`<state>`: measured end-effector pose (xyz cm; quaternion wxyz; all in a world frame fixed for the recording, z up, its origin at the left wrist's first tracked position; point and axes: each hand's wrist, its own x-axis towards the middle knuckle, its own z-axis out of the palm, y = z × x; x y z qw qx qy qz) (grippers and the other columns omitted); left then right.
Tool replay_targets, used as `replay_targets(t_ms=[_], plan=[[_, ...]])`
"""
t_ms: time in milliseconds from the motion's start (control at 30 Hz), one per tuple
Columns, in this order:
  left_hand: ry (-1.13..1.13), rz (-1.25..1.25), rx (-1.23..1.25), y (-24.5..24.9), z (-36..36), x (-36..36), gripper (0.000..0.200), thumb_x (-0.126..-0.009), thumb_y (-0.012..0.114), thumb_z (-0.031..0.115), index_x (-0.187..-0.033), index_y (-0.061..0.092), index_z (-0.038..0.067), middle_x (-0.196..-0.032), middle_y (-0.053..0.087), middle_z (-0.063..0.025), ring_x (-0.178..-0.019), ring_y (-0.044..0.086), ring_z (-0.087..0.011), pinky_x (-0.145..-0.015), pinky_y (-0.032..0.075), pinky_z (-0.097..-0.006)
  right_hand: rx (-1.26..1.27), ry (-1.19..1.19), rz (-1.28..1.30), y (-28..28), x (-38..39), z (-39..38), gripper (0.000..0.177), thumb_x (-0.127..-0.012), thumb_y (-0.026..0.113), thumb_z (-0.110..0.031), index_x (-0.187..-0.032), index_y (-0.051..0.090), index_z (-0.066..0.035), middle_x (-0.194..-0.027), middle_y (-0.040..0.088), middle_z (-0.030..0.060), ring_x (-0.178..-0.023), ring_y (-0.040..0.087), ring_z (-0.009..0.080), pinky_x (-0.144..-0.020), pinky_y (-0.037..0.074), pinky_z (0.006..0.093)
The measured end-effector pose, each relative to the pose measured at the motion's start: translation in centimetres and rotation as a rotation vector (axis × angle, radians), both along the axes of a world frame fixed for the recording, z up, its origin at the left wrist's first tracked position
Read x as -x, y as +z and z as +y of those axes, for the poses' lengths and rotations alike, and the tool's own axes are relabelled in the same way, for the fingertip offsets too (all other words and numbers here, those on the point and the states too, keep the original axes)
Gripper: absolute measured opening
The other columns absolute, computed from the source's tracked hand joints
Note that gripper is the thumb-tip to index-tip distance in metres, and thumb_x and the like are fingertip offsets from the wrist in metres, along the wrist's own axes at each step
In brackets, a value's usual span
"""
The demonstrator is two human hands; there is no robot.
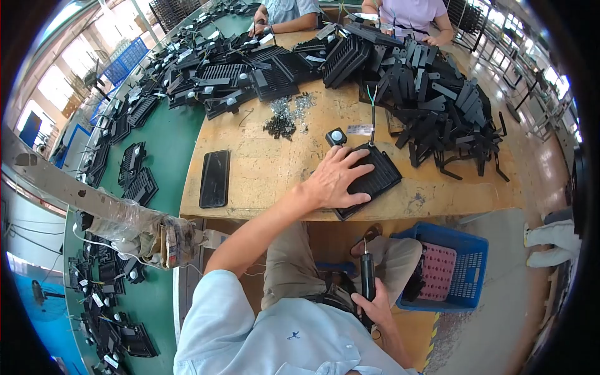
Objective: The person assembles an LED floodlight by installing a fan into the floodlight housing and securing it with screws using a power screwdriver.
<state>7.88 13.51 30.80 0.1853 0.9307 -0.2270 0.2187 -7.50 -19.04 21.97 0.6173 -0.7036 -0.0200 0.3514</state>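
Observation:
My left hand [337,178] lies with spread fingers on a black finned lamp housing [381,175] near the table's front edge. A small black sensor with a white dome [336,137] sits at the housing's far side, and a cable with green wire ends [373,119] rises from it. Down beside my right thigh, my right hand [377,304] is closed around a black electric screwdriver [368,275], its bit pointing away from me. Beyond the housing are small piles of silver screws [294,107] and dark screws [279,128].
Black brackets [431,94] are heaped at the right, more finned lamps [275,78] at the back. A phone [215,179] lies at the left. A blue crate [465,269] stands on the floor. Two people [290,15] sit opposite. A green conveyor [165,131] runs along the left.

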Motion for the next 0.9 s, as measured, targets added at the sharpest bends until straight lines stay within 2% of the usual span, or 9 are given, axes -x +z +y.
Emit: replay_targets(t_ms=[167, 267, 300, 433, 533, 667, 800, 833, 900], plan=[[0.414, 0.177, 0.022, 0.5, -2.4, 2.8, 0.07, -0.09, 0.067, 0.057, -0.137, 0.066, 0.005, -0.153, 0.049, -0.0181, -0.136, 0.049, -0.0363, -0.1, 0.047, -0.0521, -0.016, 0.007, -0.005, -0.3, -0.3, 0.3, 0.043, -0.088, 0.085, -0.017, -0.112, 0.051, -0.004, -0.073, 0.061, 0.0026, -0.052, 0.059, 0.0113, -0.048, 0.048, 0.0279], [0.586, 0.249, 0.08, 0.8, -1.9, 3.0, 0.077, -0.088, 0.069, 0.06, -0.141, 0.064, 0.004, -0.154, 0.048, -0.0192, -0.135, 0.049, -0.038, -0.104, 0.046, -0.0535, -0.02, 0.015, -0.006, -0.1, -0.1, 0.3, 0.044, -0.088, 0.085, -0.017, -0.113, 0.052, -0.003, -0.074, 0.061, 0.0031, -0.053, 0.059, 0.0114, -0.048, 0.048, 0.0281], [0.563, 0.29, 0.122, 0.8, -1.3, 2.9, 0.087, -0.085, 0.071, 0.066, -0.144, 0.061, 0.003, -0.157, 0.045, -0.0214, -0.139, 0.046, -0.0406, -0.111, 0.043, -0.0543, -0.025, 0.018, -0.009, 0.1, 0.0, 0.2, 0.044, -0.088, 0.085, -0.018, -0.114, 0.052, -0.003, -0.075, 0.061, 0.0032, -0.053, 0.059, 0.0114, -0.049, 0.049, 0.0282], [0.231, 0.345, 0.004, 2.5, 1.9, 5.8, 0.096, -0.078, 0.08, 0.064, -0.151, 0.054, 0.007, -0.163, 0.037, -0.0229, -0.148, 0.037, -0.0461, -0.119, 0.039, -0.0527, 0.006, 0.028, -0.013, -0.5, 0.1, -0.4, 0.046, -0.087, 0.085, -0.018, -0.116, 0.053, -0.001, -0.076, 0.061, 0.0034, -0.054, 0.06, 0.0116, -0.049, 0.049, 0.0293], [0.228, 0.391, -0.089, 2.0, 2.2, 6.3, 0.098, -0.076, 0.083, 0.059, -0.154, 0.051, 0.009, -0.164, 0.035, -0.0223, -0.147, 0.036, -0.0485, -0.12, 0.037, -0.054, -0.047, 0.02, 0.002, -0.8, -0.2, -0.1, 0.045, -0.087, 0.085, -0.017, -0.115, 0.053, -0.002, -0.076, 0.061, 0.003, -0.053, 0.059, 0.0117, -0.049, 0.049, 0.0291], [0.377, 0.275, -0.055, 0.6, -0.8, 6.2, 0.1, -0.074, 0.087, 0.051, -0.156, 0.047, 0.01, -0.166, 0.031, -0.0207, -0.147, 0.035, -0.049, -0.115, 0.042, -0.0539, 0.071, 0.095, -0.022, -1.6, -0.4, 0.3, 0.047, -0.086, 0.086, -0.022, -0.113, 0.054, -0.003, -0.076, 0.063, 0.004, -0.055, 0.062, 0.0126, -0.051, 0.051, 0.03], [0.216, -0.152, 0.13, 1.8, 0.2, 7.4, 0.053, -0.08, 0.086, 0.037, -0.123, 0.073, 0.007, -0.132, 0.066, -0.0185, -0.124, 0.061, -0.0372, -0.102, 0.05, -0.048, 0.104, 0.132, -0.099, -0.5, -0.8, 0.5, 0.049, -0.085, 0.086, -0.025, -0.114, 0.054, -0.003, -0.075, 0.064, 0.0043, -0.056, 0.063, 0.013, -0.052, 0.052, 0.0306], [0.253, -0.208, 0.263, 2.6, 1.6, 7.2, 0.021, -0.084, 0.081, 0.022, -0.098, 0.077, 0.007, -0.101, 0.075, -0.0116, -0.1, 0.069, -0.0306, -0.091, 0.052, -0.0449, 0.092, 0.112, -0.082, -0.5, -0.7, 0.5, 0.049, -0.085, 0.086, -0.024, -0.115, 0.054, -0.002, -0.075, 0.064, 0.0042, -0.056, 0.063, 0.0131, -0.052, 0.052, 0.0307], [0.433, -0.259, 0.344, 2.5, 6.3, 5.2, 0.008, -0.088, 0.074, 0.01, -0.093, 0.077, 0.005, -0.09, 0.074, -0.011, -0.088, 0.07, -0.0297, -0.083, 0.053, -0.0428, 0.065, 0.091, -0.023, -0.7, -0.6, 0.5, 0.051, -0.085, 0.087, -0.023, -0.118, 0.054, -0.002, -0.076, 0.064, 0.004, -0.056, 0.063, 0.0133, -0.052, 0.052, 0.0306]])
